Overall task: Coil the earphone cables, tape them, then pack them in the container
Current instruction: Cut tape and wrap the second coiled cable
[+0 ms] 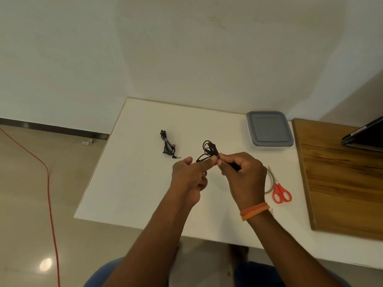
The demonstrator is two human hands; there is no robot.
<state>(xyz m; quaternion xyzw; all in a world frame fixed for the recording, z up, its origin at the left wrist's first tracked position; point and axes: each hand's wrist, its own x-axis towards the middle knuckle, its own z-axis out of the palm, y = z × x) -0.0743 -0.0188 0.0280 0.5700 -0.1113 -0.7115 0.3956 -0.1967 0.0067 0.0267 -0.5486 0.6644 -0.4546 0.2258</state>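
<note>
Forearms reach from the near edge over the white tabletop (134,183). Orange wristband (254,211) on the right wrist. Right hand (241,172) is clenched around a black earphone cable (208,151): thumb and fingertips pinch the bundle at its near end, and more black cable shows inside the fist. Left hand (189,175) has its forefinger stretched out, tip touching the same bundle just beside the right fingertips; the other left fingers are curled in toward the palm and hold nothing I can make out. Cable loops stand up loosely beyond both hands, above the tabletop.

Just right of the right hand: red-handled scissors (280,193) lying flat, blades pointing away. A pale ring, probably a tape roll (269,183), lies partly under the scissors and is partly hidden by the right hand.

Further out, left of the hands: a second earphone cable (168,147), coiled and bound at the middle with a pale strip, plug end toward the near side, lying on the tabletop well apart from the held one.

Far right corner of the tabletop: container (269,129), grey lid on.

Right of the tabletop: wooden surface (342,179) carrying a dark flat device (366,133) at the frame edge. Floor at left: orange cord (48,183).
</note>
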